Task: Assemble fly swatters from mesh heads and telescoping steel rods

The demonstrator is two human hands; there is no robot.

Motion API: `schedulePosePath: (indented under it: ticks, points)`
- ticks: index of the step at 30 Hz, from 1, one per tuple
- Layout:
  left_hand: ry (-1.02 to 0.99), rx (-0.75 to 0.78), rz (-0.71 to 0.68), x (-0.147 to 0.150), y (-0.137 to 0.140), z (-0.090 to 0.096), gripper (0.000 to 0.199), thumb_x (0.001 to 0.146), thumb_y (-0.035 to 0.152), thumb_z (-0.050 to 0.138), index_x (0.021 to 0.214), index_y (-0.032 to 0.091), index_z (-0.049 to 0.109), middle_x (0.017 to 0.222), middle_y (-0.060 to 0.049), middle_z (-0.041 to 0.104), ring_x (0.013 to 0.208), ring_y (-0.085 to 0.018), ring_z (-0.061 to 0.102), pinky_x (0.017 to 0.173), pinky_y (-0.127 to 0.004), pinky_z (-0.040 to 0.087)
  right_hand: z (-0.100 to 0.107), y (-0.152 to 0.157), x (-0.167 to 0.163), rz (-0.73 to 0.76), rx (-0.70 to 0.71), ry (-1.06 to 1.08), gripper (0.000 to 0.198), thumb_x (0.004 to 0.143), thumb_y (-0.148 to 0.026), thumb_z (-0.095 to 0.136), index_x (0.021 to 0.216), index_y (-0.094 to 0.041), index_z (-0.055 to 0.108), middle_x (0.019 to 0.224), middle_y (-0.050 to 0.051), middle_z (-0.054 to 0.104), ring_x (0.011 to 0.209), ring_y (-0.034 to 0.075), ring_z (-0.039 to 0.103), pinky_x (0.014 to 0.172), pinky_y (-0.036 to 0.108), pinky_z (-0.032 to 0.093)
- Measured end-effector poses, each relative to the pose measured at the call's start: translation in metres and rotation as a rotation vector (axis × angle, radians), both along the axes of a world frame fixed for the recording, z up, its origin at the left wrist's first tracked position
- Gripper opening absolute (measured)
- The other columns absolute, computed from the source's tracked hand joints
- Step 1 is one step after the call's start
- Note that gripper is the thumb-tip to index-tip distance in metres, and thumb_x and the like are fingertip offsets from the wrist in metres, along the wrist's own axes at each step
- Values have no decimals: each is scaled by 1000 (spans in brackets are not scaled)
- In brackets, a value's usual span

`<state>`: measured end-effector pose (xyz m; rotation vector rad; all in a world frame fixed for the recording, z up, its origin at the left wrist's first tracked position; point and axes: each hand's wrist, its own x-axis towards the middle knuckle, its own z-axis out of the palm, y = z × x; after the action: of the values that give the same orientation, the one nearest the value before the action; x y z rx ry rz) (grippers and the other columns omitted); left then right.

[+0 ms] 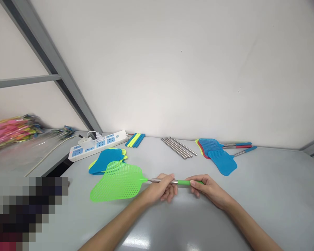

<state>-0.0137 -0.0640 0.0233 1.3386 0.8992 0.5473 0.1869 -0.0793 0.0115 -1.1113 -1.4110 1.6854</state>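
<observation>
A bright green fly swatter (120, 182) is held level above the grey table, its mesh head pointing left. My left hand (164, 188) grips the metal rod just past the head, thumb on top. Around the green handle sleeve at the other end, my right hand (205, 188) is closed, its fingers covering part of the sleeve. Behind the green head lies a pile of blue and yellow swatter heads (107, 160). Several bare metal rods (178, 148) lie side by side behind my hands, and blue and yellow handle sleeves (135, 140) rest near the wall.
Swatters with rods and handles (221, 157) lie at the right rear. A white power strip (99, 144) with plugs sits at the left rear. Bagged colourful items (13, 132) lie on the surface at far left. A white wall (183, 69) closes off the table's back.
</observation>
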Motion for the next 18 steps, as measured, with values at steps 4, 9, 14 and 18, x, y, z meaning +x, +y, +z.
schedulePosePath:
  ticks: [4, 9, 14, 18]
  points:
    - [3, -105, -140, 0, -6, 9, 46, 80, 45, 28, 59, 14, 55, 41, 1, 53, 27, -6, 30, 33, -20, 22, 2, -2, 4, 59, -41, 24, 34, 72, -40, 55, 89, -13, 64, 56, 1, 50, 47, 9, 38, 48, 25, 30]
    - [38, -153, -217, -1, -9, 10, 47, 80, 45, 28, 50, 17, 48, 37, 2, 47, 27, -7, 27, 32, -21, 20, 1, -6, 3, 57, -61, 37, 31, 72, -39, 55, 83, -12, 64, 52, -1, 46, 46, 8, 36, 47, 24, 27]
    - [120, -58, -141, -1, -15, 11, 48, 80, 46, 30, 41, 19, 41, 32, 5, 35, 30, -8, 28, 34, -22, 21, 1, -10, -3, 56, -122, 95, 29, 71, -40, 57, 67, -12, 62, 48, -1, 43, 43, 7, 33, 43, 24, 21]
    - [182, 60, -139, -2, -17, 9, 54, 81, 46, 29, 34, 20, 37, 29, 5, 29, 31, -8, 27, 37, -22, 24, 1, -13, -6, 38, -164, 120, 30, 70, -40, 57, 59, -12, 57, 46, -3, 41, 41, 6, 30, 42, 24, 17]
